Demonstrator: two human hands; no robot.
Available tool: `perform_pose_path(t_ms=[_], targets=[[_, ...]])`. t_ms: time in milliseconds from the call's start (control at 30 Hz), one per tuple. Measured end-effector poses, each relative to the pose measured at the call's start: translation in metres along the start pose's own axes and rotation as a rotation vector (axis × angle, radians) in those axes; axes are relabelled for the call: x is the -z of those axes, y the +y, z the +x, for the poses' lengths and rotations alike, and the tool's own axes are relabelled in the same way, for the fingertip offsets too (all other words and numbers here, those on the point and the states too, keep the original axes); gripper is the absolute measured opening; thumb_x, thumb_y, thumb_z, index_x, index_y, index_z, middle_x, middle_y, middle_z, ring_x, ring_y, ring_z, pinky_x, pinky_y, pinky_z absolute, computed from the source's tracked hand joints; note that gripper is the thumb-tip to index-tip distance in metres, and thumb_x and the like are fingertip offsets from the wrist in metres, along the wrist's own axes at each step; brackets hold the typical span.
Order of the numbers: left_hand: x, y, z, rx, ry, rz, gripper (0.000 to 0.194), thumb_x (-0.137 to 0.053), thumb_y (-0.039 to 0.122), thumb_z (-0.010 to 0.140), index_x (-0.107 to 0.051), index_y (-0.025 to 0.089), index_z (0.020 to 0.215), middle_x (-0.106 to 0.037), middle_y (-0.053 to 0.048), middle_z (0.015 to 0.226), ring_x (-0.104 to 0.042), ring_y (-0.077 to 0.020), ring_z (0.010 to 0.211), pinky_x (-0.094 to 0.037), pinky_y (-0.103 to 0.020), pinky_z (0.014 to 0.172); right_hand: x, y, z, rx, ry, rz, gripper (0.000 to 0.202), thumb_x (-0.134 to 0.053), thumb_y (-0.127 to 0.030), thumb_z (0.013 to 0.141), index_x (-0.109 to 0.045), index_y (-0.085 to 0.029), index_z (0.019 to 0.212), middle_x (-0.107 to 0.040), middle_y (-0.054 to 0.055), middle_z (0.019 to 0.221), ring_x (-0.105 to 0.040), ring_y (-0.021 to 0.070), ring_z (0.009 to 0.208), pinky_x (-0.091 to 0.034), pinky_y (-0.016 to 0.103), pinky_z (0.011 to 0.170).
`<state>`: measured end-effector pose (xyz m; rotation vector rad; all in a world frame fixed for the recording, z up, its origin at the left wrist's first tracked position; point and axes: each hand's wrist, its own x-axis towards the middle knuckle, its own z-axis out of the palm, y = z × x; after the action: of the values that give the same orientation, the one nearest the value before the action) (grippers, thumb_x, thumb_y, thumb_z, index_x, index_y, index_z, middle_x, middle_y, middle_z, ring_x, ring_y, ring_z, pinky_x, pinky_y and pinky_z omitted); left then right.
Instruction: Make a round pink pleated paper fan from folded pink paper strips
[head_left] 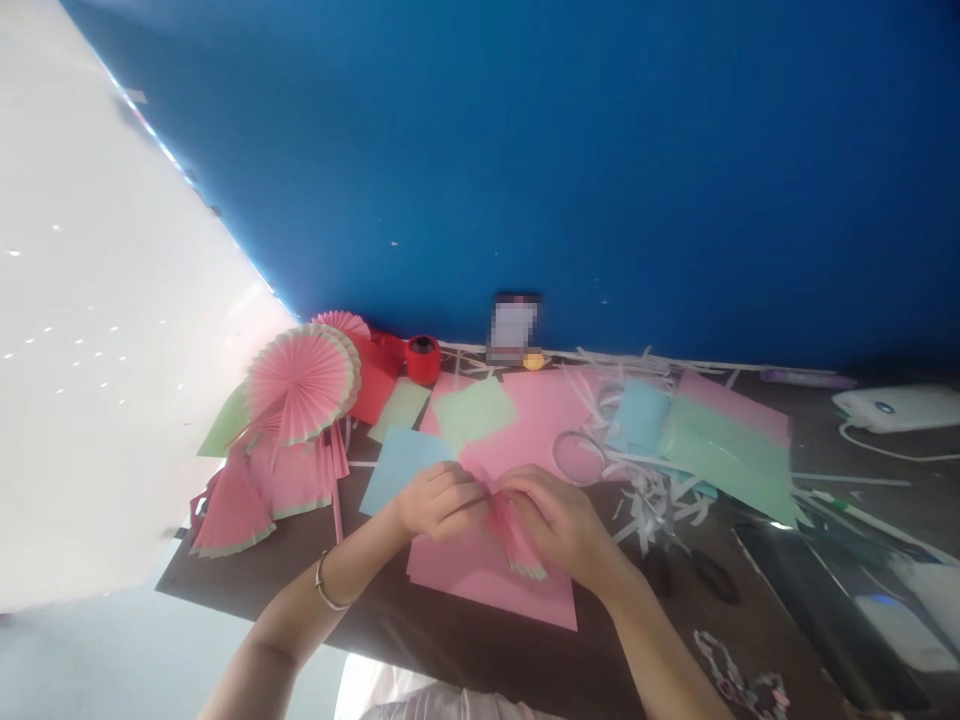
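Observation:
Between my two hands is a pleated pink paper fan (516,535) with a pale green edge, its folds bunched together at the top. My left hand (444,500) is closed, with its fingers at the gathered end of the fan. My right hand (553,515) grips the fan from the other side, thumb and fingers pinched at the same end. Under both hands lie pink paper sheets (495,590). A light blue paper (397,460) and a pale green square (476,412) lie just beyond my left hand.
Finished round pink fans (300,385) and half-open fans (232,510) stand at the left. Right of my hands are paper strips (652,500), black-handled scissors (709,578), a tape roll (579,457), green sheets (731,460) and a dark flat device (825,610). A blue wall (570,180) rises behind.

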<state>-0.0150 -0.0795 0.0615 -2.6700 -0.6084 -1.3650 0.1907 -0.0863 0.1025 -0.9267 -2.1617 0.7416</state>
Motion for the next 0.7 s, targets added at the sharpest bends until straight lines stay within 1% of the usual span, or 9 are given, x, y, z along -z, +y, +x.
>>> perform_pose_path(t_ms=[67, 133, 267, 433, 500, 600, 633, 667, 700], targets=[[0.000, 0.001, 0.000, -0.024, 0.019, 0.033, 0.025, -0.041, 0.007, 0.084, -0.057, 0.019, 0.099, -0.067, -0.006, 0.083, -0.063, -0.0157, 0.077, -0.051, -0.030, 0.065, 0.000, 0.002, -0.001, -0.030, 0.006, 0.009, 0.020, -0.039, -0.013, 0.090, -0.057, -0.022, 0.090, -0.065, 0.004, 0.087, -0.062, 0.0154, 0.081, -0.051, 0.029, 0.074], [-0.001, 0.001, 0.000, -0.018, 0.012, 0.042, 0.025, -0.040, 0.007, 0.085, -0.057, 0.019, 0.099, -0.067, -0.006, 0.083, -0.063, -0.0158, 0.077, -0.050, -0.030, 0.066, -0.001, 0.004, -0.001, -0.049, 0.016, 0.012, 0.020, -0.039, -0.014, 0.090, -0.057, -0.022, 0.089, -0.065, 0.004, 0.087, -0.062, 0.0154, 0.081, -0.050, 0.029, 0.074], [-0.002, 0.002, -0.003, 0.046, -0.051, -0.004, 0.028, -0.036, 0.008, 0.087, -0.056, 0.020, 0.101, -0.067, -0.007, 0.088, -0.063, -0.0157, 0.081, -0.050, -0.030, 0.067, -0.002, 0.007, 0.001, -0.063, 0.057, -0.001, 0.019, -0.039, -0.015, 0.090, -0.057, -0.022, 0.088, -0.065, 0.004, 0.083, -0.062, 0.0153, 0.078, -0.051, 0.028, 0.071], [-0.003, 0.002, -0.006, 0.060, -0.083, -0.032, 0.027, -0.034, 0.009, 0.088, -0.057, 0.019, 0.097, -0.067, -0.007, 0.088, -0.062, -0.0158, 0.081, -0.048, -0.029, 0.067, -0.003, 0.009, 0.003, -0.093, 0.116, -0.003, 0.017, -0.040, -0.016, 0.089, -0.056, -0.022, 0.086, -0.064, 0.003, 0.080, -0.062, 0.0153, 0.076, -0.050, 0.028, 0.070], [-0.007, 0.002, -0.007, 0.138, -0.139, -0.116, 0.025, -0.034, 0.012, 0.088, -0.058, 0.019, 0.091, -0.066, -0.007, 0.085, -0.061, -0.0162, 0.077, -0.047, -0.029, 0.066, -0.004, 0.010, 0.003, -0.107, 0.130, 0.007, 0.016, -0.040, -0.016, 0.089, -0.055, -0.022, 0.085, -0.063, 0.003, 0.080, -0.061, 0.0149, 0.075, -0.049, 0.027, 0.070], [-0.016, 0.006, -0.010, 0.318, -0.230, -0.265, 0.023, -0.035, 0.016, 0.089, -0.056, 0.019, 0.083, -0.063, -0.006, 0.079, -0.058, -0.0154, 0.069, -0.047, -0.028, 0.064, -0.007, 0.011, 0.003, -0.158, 0.119, 0.036, 0.015, -0.041, -0.017, 0.089, -0.054, -0.021, 0.085, -0.062, 0.002, 0.078, -0.060, 0.0144, 0.073, -0.048, 0.027, 0.068], [-0.020, 0.008, -0.011, 0.370, -0.224, -0.311, 0.021, -0.035, 0.017, 0.090, -0.055, 0.019, 0.083, -0.062, -0.006, 0.079, -0.058, -0.0153, 0.070, -0.048, -0.028, 0.065, -0.008, 0.012, 0.002, -0.186, 0.104, 0.047, 0.014, -0.041, -0.018, 0.089, -0.054, -0.021, 0.084, -0.062, 0.002, 0.078, -0.059, 0.0144, 0.072, -0.048, 0.027, 0.067], [-0.024, 0.011, -0.012, 0.424, -0.188, -0.364, 0.019, -0.035, 0.019, 0.091, -0.053, 0.019, 0.084, -0.062, -0.007, 0.083, -0.058, -0.0157, 0.074, -0.048, -0.028, 0.067, -0.009, 0.013, 0.002, -0.221, 0.091, 0.060, 0.014, -0.041, -0.020, 0.089, -0.054, -0.021, 0.083, -0.062, 0.002, 0.078, -0.059, 0.0145, 0.072, -0.047, 0.027, 0.067], [-0.027, 0.015, -0.012, 0.479, -0.126, -0.430, 0.017, -0.035, 0.022, 0.092, -0.051, 0.019, 0.086, -0.061, -0.008, 0.087, -0.058, -0.0163, 0.079, -0.049, -0.029, 0.068, -0.010, 0.014, 0.002, -0.258, 0.079, 0.076, 0.014, -0.042, -0.021, 0.090, -0.054, -0.021, 0.082, -0.062, 0.002, 0.077, -0.059, 0.0146, 0.072, -0.047, 0.027, 0.067]])
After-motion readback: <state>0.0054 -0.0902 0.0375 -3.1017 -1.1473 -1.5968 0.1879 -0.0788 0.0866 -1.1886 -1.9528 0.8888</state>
